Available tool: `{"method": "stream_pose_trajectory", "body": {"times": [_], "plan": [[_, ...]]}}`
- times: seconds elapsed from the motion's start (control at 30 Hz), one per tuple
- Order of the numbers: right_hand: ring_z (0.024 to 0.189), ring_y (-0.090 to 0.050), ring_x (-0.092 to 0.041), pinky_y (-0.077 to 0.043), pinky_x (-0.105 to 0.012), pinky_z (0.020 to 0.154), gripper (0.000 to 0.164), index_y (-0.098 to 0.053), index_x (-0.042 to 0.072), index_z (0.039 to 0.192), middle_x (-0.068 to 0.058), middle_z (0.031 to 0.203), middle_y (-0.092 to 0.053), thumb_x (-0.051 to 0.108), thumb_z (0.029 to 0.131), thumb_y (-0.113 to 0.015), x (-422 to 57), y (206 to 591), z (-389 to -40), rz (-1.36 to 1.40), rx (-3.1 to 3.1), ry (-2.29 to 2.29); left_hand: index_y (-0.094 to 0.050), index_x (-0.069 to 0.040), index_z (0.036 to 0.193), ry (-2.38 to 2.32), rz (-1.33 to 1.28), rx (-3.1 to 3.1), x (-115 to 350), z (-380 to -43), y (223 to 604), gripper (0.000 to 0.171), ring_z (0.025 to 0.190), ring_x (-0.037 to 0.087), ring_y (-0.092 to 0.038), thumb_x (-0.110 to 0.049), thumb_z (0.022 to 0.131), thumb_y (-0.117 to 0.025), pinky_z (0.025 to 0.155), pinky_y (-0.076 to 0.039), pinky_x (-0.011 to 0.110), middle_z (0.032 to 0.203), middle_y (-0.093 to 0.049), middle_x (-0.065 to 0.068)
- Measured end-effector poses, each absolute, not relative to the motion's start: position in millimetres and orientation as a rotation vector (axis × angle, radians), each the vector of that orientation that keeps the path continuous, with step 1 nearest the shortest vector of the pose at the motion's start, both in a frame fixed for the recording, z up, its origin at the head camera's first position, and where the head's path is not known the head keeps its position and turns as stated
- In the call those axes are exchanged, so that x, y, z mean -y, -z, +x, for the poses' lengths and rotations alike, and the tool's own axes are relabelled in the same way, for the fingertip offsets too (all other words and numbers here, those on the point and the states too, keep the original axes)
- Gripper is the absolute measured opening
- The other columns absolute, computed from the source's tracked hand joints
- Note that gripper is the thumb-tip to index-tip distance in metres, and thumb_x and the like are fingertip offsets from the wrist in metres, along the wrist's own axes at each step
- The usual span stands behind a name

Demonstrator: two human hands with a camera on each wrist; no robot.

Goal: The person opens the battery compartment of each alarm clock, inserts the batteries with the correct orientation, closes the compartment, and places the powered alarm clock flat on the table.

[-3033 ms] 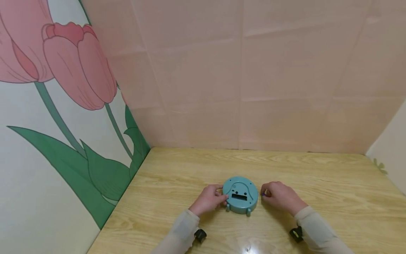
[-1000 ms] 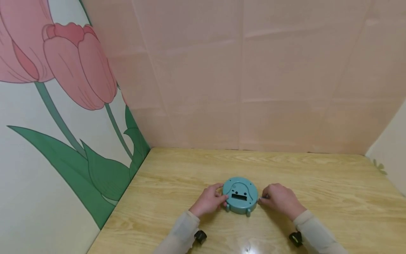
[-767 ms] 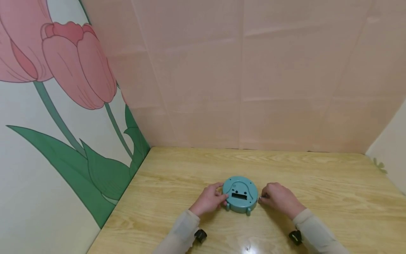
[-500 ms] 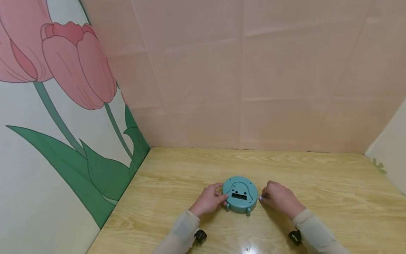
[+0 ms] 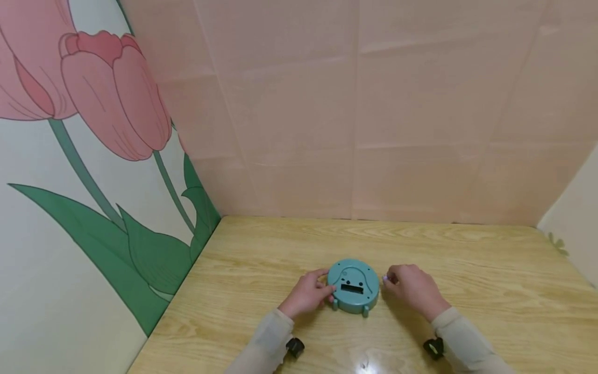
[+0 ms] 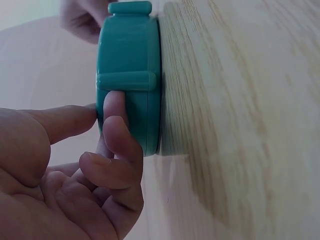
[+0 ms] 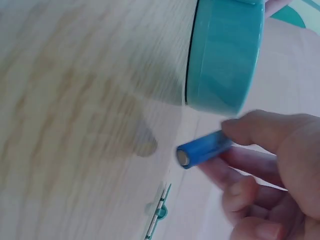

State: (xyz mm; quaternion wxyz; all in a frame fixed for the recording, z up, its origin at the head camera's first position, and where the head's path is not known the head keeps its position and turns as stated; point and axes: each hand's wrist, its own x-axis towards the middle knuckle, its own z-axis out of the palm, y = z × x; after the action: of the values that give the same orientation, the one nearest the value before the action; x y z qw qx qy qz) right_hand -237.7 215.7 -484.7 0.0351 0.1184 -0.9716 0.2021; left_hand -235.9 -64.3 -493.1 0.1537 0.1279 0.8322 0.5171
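A round teal clock [image 5: 356,304] lies back side up on the table, its two stubby feet toward me. Its dark rectangular battery slot [image 5: 352,289] is uncovered. My left hand [image 5: 306,294] grips the clock's left edge, the thumb over the upper rim and fingers along the side, as the left wrist view shows. Right of the clock, my right hand [image 5: 415,291] pinches a small blue battery [image 7: 204,149] between thumb and fingers. In the right wrist view the battery is apart from the clock, above the table, with one flat metal end showing.
A thin teal piece [image 7: 162,212], perhaps the slot's cover, lies on the wooden table [image 5: 271,244] beyond the right hand in the right wrist view. A pink sheet [image 5: 289,130] rises behind the table, and a tulip-printed panel [image 5: 93,156] stands at the left.
My right hand came closer to the clock's right side, then drew back and slightly away from me, and the battery turned in its fingers. My left hand and the clock stay put.
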Motion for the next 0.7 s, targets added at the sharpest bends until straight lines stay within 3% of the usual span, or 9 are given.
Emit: {"method": "stream_pose_trajectory", "body": {"times": [0.23,0.33,0.47,0.7], "plan": [[0.066,-0.065,-0.011,-0.056,-0.033,0.059,0.011,-0.075,0.007,0.093,-0.006,0.088,-0.076,0.017,0.088,-0.076,-204,477,-231,0.422,2.689,-0.659,-0.040,-0.001,0.150,-1.496,0.382,-2.376,65,-236,494,0.060,0.064,0.018,-0.063,-0.020,0.099,-0.065,0.055,-0.048,0.026,0.074,-0.071,0.002],[0.056,-0.054,-0.004,-0.052,-0.028,0.055,0.011,-0.075,0.008,0.094,-0.005,0.089,-0.076,0.017,0.088,-0.076,-195,471,-227,0.442,2.653,-0.693,-0.040,0.000,0.150,-1.507,0.387,-2.369,66,-236,494,0.060,0.065,0.019,-0.064,-0.019,0.099,-0.065,0.056,-0.050,0.027,0.075,-0.071,0.004],[0.044,-0.033,-0.001,-0.036,-0.022,0.043,0.012,-0.076,0.009,0.095,-0.004,0.090,-0.076,0.018,0.087,-0.077,-181,469,-224,0.481,2.654,-0.745,-0.041,0.001,0.149,-1.523,0.385,-2.367,66,-238,494,0.060,0.064,0.019,-0.064,-0.018,0.098,-0.066,0.056,-0.050,0.027,0.076,-0.072,0.008],[0.052,-0.049,0.004,-0.041,-0.017,0.045,0.008,-0.077,0.014,0.089,0.000,0.085,-0.076,0.019,0.084,-0.080,-163,477,-222,0.563,2.617,-0.699,-0.042,0.001,0.149,-1.547,0.378,-2.333,66,-240,495,0.060,0.063,0.019,-0.065,-0.018,0.097,-0.067,0.055,-0.050,0.028,0.076,-0.073,0.008]]}}
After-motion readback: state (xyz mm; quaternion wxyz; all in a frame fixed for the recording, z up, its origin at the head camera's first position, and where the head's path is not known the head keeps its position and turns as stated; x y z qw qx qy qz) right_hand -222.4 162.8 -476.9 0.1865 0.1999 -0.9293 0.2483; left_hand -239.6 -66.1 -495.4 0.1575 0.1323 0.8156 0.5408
